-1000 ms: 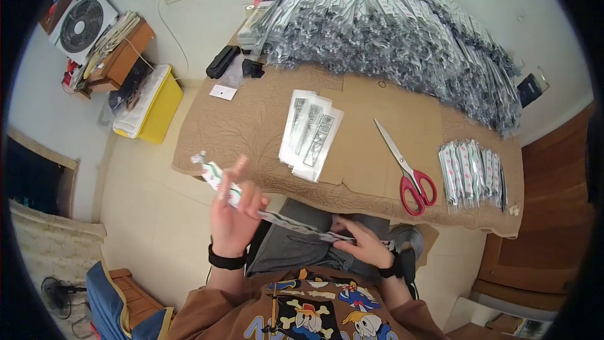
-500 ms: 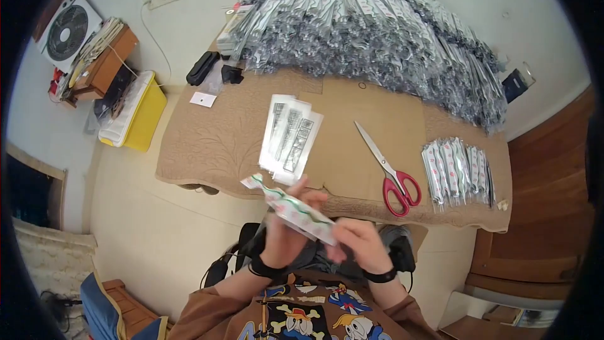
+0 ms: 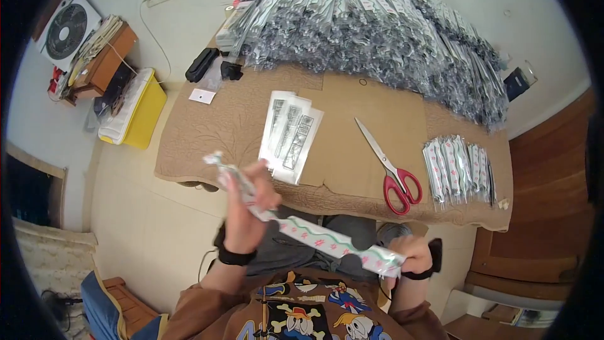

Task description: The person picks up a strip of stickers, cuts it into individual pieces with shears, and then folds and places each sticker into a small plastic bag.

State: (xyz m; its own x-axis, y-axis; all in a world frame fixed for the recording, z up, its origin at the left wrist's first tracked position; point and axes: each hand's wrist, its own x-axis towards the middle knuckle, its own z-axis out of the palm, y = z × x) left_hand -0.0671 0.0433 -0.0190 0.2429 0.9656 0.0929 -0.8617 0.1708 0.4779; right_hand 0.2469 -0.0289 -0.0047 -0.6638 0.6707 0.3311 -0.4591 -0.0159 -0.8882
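Observation:
My left hand [image 3: 244, 220] and my right hand [image 3: 413, 254] stretch a long white wrapper strip [image 3: 324, 239], printed with a green wavy line and pink flowers, between them. The left fingers close round its upper left part, and a loose end sticks up past them. At the lower right end, my right hand is closed on the strip. The strip hangs over my lap, in front of the table edge. Beyond my left hand lie several white printed sleeves [image 3: 290, 138]. Scissors with red handles [image 3: 393, 176] rest on the cardboard, beyond my right hand.
A huge heap of similar wrapped packets [image 3: 358, 31] lines the table's back edge. Several more packets [image 3: 456, 170] lie at the right. A black case [image 3: 202, 65] and a small white card [image 3: 202, 96] lie at the left. A yellow box [image 3: 143, 110] stands on the floor.
My hands have moved apart, left hand up and left, right hand to the right and slightly down. The strip, previously shorter between them, now stretches out long.

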